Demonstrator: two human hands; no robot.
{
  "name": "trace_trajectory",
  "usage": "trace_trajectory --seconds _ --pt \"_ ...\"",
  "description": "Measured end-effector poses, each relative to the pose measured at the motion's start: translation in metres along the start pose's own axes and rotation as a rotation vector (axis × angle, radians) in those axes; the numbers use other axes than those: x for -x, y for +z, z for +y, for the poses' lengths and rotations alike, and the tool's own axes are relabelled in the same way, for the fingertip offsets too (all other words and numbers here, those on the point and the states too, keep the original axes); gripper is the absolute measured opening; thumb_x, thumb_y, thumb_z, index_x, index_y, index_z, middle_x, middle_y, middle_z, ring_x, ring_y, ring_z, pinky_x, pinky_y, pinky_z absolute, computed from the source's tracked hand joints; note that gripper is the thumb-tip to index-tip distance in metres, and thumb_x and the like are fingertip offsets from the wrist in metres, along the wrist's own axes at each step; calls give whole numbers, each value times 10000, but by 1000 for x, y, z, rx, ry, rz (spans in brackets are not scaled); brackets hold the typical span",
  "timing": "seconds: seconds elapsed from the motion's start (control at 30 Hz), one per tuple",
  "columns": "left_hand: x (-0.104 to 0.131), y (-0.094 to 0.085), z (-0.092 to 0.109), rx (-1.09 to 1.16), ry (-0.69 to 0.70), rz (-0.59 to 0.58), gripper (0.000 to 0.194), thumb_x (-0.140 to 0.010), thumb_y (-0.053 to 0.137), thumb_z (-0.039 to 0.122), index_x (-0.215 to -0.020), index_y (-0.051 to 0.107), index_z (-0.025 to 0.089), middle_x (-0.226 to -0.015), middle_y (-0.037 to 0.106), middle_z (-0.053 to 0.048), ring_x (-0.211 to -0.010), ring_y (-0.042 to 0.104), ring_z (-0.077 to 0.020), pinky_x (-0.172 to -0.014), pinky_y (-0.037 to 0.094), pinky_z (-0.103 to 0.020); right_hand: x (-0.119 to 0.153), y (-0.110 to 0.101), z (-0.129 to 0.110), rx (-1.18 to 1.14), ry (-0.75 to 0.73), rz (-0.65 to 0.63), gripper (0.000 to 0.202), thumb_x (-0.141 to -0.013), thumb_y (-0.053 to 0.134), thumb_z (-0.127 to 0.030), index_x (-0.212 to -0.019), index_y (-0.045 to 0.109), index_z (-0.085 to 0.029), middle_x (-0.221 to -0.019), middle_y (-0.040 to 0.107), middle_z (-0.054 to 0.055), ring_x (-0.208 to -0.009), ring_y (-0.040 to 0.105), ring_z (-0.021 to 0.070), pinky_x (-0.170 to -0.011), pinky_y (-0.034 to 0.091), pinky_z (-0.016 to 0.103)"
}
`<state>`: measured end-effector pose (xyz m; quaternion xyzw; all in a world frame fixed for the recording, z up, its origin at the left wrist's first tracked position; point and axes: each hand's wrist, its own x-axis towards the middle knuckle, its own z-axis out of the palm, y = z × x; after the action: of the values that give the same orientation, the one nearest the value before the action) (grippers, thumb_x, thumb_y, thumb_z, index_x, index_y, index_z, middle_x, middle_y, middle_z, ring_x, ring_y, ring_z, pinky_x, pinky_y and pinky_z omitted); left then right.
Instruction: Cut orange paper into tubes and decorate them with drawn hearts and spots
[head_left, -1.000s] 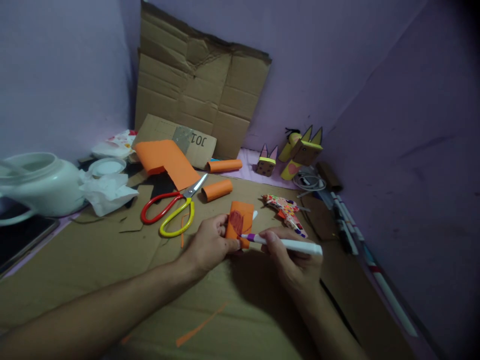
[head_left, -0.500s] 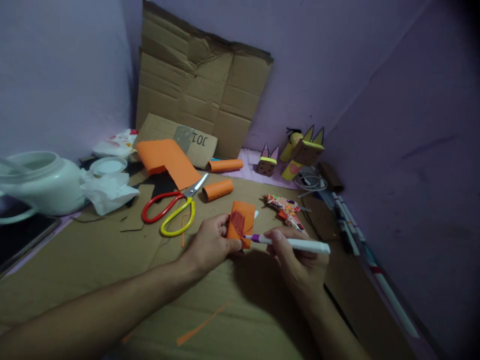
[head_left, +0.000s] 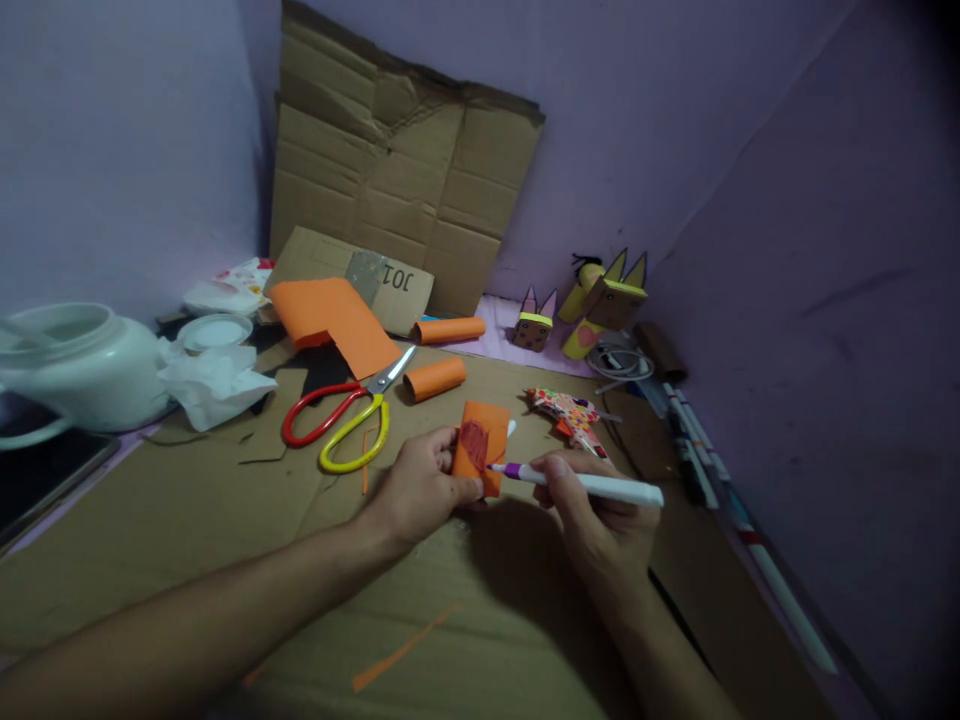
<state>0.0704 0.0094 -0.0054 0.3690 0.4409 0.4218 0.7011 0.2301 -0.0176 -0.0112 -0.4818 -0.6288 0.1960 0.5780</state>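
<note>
Just above the cardboard sheet [head_left: 480,620], in the head view, the left hand [head_left: 418,492] pinches a folded orange paper piece [head_left: 495,428] bearing a dark scribbled patch. The right hand [head_left: 600,528] grasps a white felt-tip marker [head_left: 619,489], purple nib beside the patch. Red-and-yellow-handled scissors [head_left: 370,391] lie left.

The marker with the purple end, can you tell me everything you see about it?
The marker has a white, plastic-looking barrel, a purple section near the front and a thin tip, uncapped. The right hand grips it near the front; its tip points left, at the orange paper by the dark colouring. I can't tell whether it touches.
</note>
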Motion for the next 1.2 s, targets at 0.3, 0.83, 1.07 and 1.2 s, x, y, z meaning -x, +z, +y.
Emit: trace_trajectory --seconds 0.3,0.83,1.07,1.2 --pt "0 0 0 4 5 -15 436 -527 713 40 -948 635 116 -775 713 -41 -664 659 -158 -597 556 -251 0 2 -4 23 15 -24 198 -850 614 -289 -705 713 -199 -552 632 0 -467 576 129 -420 421 228" --pt "1 -1 -1 -22 -1 -3 413 -523 717 61 -923 638 125 -792 718 -45 -643 659 -164 -598 555 -269 -4 0 -5 -74 22 87 179 -843 619 -259 -702 706 -192 -527 631 -7 -444 563 123 -417 442 227" --pt "2 0 1 -15 3 4 404 -518 741 79 -907 637 114 -709 687 -20 -593 618 -136 -572 548 -255 -8 0 -1 -139 92 118 101 -822 650 -276 -800 699 -191 -590 660 -5 -513 612 132 -470 482 226" --pt "4 1 2 -12 2 4 401 -510 748 93 -894 633 107 -691 676 -14 -589 608 -132 -564 544 -250 -5 -2 3 -84 81 64 116 -835 637 -297 -812 690 -197 -645 669 6 -564 617 140 -513 473 233"
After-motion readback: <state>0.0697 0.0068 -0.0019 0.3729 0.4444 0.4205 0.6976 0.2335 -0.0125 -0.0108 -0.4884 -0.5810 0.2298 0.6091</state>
